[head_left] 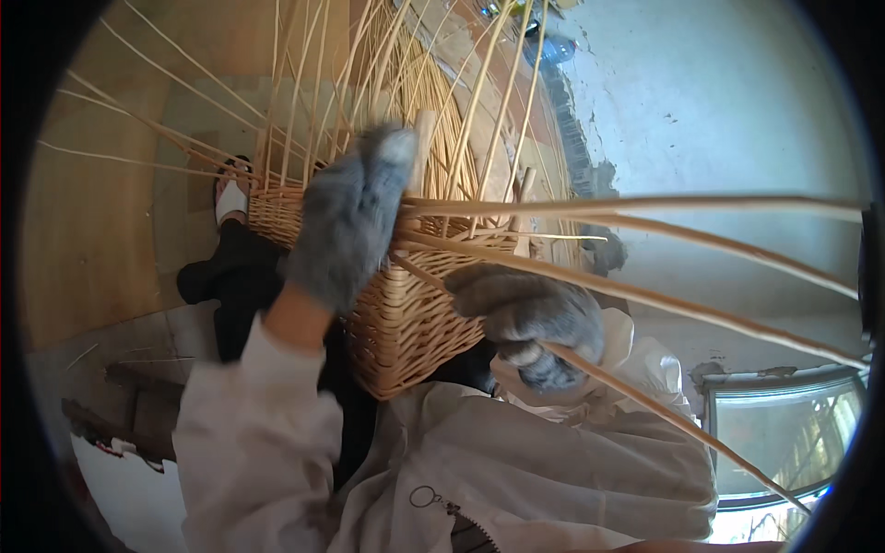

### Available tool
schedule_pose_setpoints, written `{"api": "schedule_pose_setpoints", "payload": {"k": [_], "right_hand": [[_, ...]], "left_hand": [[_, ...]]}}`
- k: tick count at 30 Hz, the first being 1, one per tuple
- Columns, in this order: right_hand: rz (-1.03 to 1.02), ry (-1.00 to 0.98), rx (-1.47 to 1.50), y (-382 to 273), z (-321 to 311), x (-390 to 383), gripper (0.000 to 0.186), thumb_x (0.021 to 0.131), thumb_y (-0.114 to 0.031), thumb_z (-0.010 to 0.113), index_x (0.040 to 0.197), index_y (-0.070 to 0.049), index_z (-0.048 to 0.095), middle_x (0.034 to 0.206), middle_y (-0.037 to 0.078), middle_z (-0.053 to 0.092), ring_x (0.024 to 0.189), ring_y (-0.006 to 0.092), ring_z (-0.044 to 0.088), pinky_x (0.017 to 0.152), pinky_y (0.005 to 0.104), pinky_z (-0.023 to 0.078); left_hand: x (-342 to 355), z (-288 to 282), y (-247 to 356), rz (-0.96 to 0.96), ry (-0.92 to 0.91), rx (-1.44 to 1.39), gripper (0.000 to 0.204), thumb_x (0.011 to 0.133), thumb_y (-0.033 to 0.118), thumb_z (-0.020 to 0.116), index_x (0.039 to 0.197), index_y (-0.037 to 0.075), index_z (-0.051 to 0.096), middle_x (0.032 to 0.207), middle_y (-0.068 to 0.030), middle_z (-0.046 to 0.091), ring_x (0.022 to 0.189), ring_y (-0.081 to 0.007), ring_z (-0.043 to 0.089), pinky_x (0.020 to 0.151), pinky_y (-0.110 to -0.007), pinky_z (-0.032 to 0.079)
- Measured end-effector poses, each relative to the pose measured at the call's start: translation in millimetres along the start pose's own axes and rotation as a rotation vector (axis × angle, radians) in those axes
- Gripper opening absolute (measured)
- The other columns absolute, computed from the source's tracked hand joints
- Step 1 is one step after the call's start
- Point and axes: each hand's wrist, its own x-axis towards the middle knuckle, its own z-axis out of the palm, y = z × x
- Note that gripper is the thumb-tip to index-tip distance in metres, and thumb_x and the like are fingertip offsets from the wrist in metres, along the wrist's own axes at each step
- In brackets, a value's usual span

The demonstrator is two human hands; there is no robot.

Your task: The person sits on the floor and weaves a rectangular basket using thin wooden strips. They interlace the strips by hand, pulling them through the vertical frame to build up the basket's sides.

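My left hand (346, 217), in a blurred grey glove, is closed at the upper corner of a woven wicker basket (396, 336) in my lap, where long rods cross; what its fingers grip is hidden. Lower right, my right hand (539, 323), also gloved, curls round a willow rod (664, 415) that slants out to the lower right. More long rods (701, 207) stretch from the corner toward the right, and thin upright rods (502, 83) rise from the basket's far sides around wooden posts (422, 134).
A bundle of rods (419, 64) lies beyond the basket near a blue plastic bottle (551, 51). My sandalled foot (230, 194) is at the left on the floor (101, 230). A pale wall (719, 111) and a window (774, 433) are at the right, dark objects at the lower left.
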Motion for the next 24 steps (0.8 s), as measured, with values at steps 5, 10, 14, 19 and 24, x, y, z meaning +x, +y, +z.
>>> {"api": "schedule_pose_setpoints", "payload": {"k": [5,10,14,19,24], "right_hand": [[-0.074,-0.004,0.015,-5,5,6,0.021,0.087,-0.016,0.054,0.075,0.001,0.053,0.082,0.019,0.059,0.085,0.0379,0.060,0.071,0.0425,0.051],[0.022,-0.100,-0.189,-15,7,-2,0.015,0.085,-0.017,0.055,0.089,-0.003,0.056,0.085,0.011,0.057,0.077,0.0262,0.057,0.072,0.0356,0.047],[-0.038,0.321,0.485,43,44,-46,0.023,0.085,-0.022,0.056,0.088,0.001,0.055,0.080,0.011,0.058,0.068,0.0196,0.056,0.060,0.0305,0.047],[0.315,0.777,0.814,30,43,-38,0.024,0.087,-0.022,0.055,0.093,0.000,0.052,0.080,0.013,0.059,0.054,0.0154,0.055,0.034,0.0201,0.042],[0.555,0.859,1.184,64,36,-43,0.020,0.087,-0.014,0.054,0.103,-0.003,0.051,0.084,0.009,0.059,0.082,0.0239,0.063,0.037,0.0265,0.047]], "left_hand": [[30,24,-1,-0.650,-0.001,-0.215,0.063,0.080,0.060,0.049,0.096,0.000,0.059,0.078,-0.0112,0.060,0.069,-0.0201,0.059,0.065,-0.028,0.048],[13,45,11,-0.645,0.134,-0.538,0.069,0.079,0.063,0.044,0.094,-0.003,0.057,0.073,-0.0121,0.059,0.058,-0.0179,0.056,0.049,-0.024,0.047],[12,25,-8,-0.505,-0.052,-0.537,0.070,0.077,0.068,0.042,0.080,0.001,0.060,0.060,-0.0060,0.053,0.049,-0.0126,0.048,0.047,-0.023,0.044],[17,18,-19,-0.470,0.009,-0.755,0.040,0.088,0.034,0.044,0.104,-0.003,0.050,0.081,-0.0132,0.056,0.063,-0.0171,0.056,0.052,-0.020,0.047],[20,32,3,-0.494,0.232,-0.585,0.039,0.094,0.026,0.038,0.122,-0.001,0.040,0.098,-0.0130,0.055,0.076,-0.0202,0.059,0.061,-0.027,0.052]]}}
